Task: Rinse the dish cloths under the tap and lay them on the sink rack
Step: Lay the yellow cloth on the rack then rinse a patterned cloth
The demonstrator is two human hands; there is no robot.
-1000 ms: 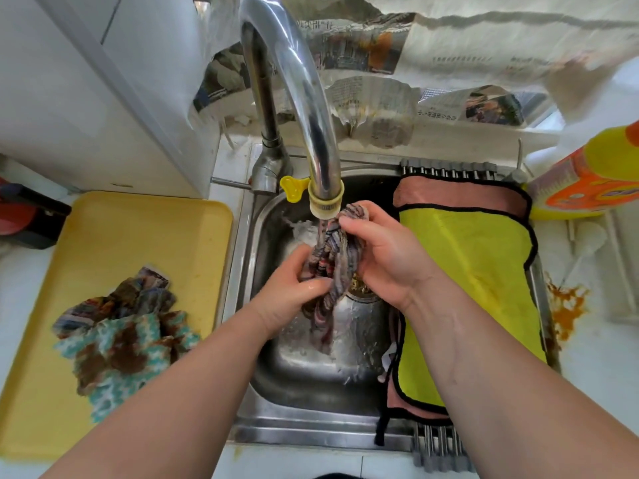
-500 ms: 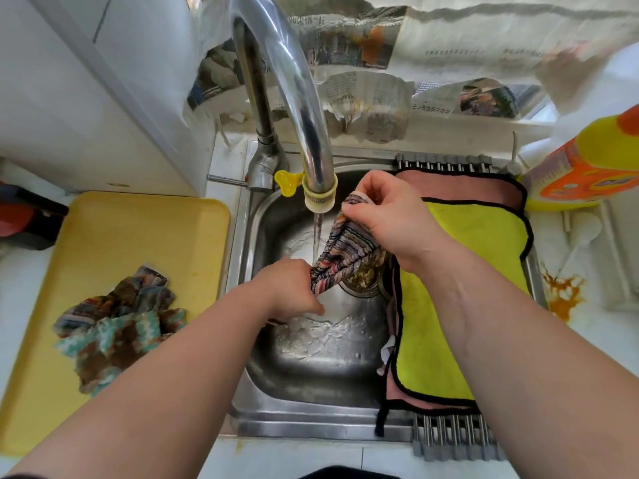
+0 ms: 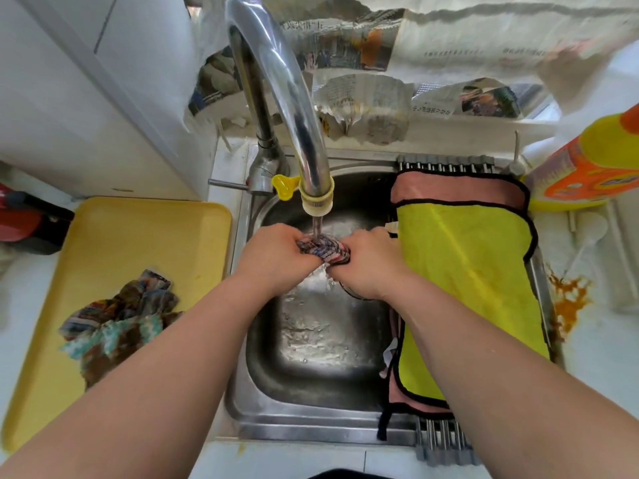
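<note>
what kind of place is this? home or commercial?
Most likely a small home kitchen: a striped dish cloth held under a running tap over a steel sink, a yellow cloth laid on a sink rack, a detergent bottle beside it. Newspaper on the wall suggests domestic.

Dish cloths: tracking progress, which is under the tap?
The striped cloth between left hand and right hand; yellow cloth lies on the rack, crumpled cloths on the tray.

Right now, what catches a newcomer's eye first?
Dead centre, the left hand and right hand bunch a striped cloth in their grip under the running tap. To the right, a bright yellow-green cloth lies spread on the sink rack; to the left, crumpled cloths sit on a yellow tray.
</note>
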